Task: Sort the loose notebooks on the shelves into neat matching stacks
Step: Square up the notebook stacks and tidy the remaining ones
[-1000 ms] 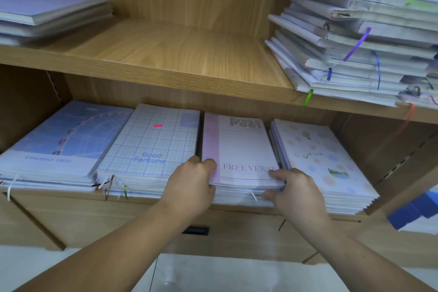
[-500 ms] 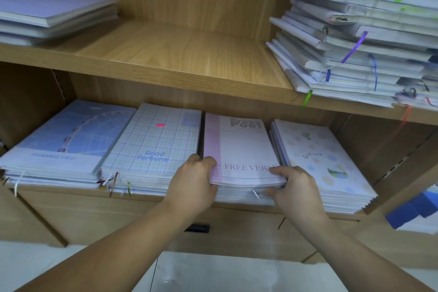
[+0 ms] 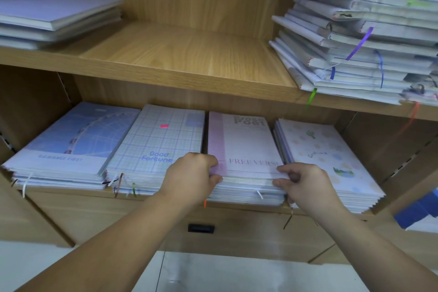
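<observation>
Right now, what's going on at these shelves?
A person grips the near corners of the Free Verse stack on the lower shelf, left hand at its left corner, right hand at its right. It lies between the Good Fortune stack and the cactus stack. A ragged pile sits unsorted on the upper shelf.

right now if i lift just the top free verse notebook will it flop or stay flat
It probably sags a little: the Free Verse notebook looks thin and soft-covered. Likely light and slippery: its cover looks smooth. The left hand and right hand pinch its front corners, which should keep it level.
</observation>
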The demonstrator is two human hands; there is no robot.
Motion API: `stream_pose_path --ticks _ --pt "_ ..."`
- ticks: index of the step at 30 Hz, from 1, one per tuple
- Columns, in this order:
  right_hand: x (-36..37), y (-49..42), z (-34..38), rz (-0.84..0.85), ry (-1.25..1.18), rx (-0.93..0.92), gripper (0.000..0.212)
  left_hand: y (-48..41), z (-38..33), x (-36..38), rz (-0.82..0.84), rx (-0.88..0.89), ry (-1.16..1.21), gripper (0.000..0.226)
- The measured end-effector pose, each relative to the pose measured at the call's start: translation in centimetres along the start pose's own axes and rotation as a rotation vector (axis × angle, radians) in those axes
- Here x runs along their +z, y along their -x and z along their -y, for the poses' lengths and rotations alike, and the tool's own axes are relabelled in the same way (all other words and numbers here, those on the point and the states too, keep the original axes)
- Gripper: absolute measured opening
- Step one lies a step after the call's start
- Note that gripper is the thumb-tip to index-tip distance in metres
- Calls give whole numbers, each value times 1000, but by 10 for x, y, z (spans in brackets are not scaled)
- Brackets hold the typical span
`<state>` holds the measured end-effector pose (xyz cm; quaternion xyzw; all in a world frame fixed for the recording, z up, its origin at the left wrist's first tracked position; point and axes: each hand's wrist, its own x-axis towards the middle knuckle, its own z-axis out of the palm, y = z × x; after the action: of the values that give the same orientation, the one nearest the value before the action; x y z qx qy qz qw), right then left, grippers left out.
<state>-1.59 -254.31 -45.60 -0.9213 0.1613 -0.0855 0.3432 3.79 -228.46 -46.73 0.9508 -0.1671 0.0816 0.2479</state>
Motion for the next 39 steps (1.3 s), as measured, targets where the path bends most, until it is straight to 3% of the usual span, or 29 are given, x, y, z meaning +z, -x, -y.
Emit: stream_pose_path --ticks 11,16,18,21,23,25,28,29,33,39 --pt "4 0 6 161 98 65 72 -2 3 5 84 30 -67 21" --pt "5 -3 -1 203 75 121 37 -3 2 5 90 43 -101 18" --pt "6 -2 -4 188 80 122 43 -2 1 5 89 38 -118 15" --pt "8 2 -4 122 76 125 53 0 0 7 108 44 -162 30" --pt "7 2 -1 122 78 102 46 3 -1 4 119 57 -173 11" --pt "3 5 3 184 101 94 45 6 -2 0 132 65 -192 22" --pt "6 12 4 271 195 74 94 8 -2 -3 182 77 -244 43" --pt "9 16 3 282 201 55 101 9 -2 -2 199 77 -268 49" --pt "24 17 -13 225 197 -29 104 15 -7 13 258 110 -310 78" --pt "29 19 -21 130 130 -57 101 17 -2 29 229 70 -292 85"
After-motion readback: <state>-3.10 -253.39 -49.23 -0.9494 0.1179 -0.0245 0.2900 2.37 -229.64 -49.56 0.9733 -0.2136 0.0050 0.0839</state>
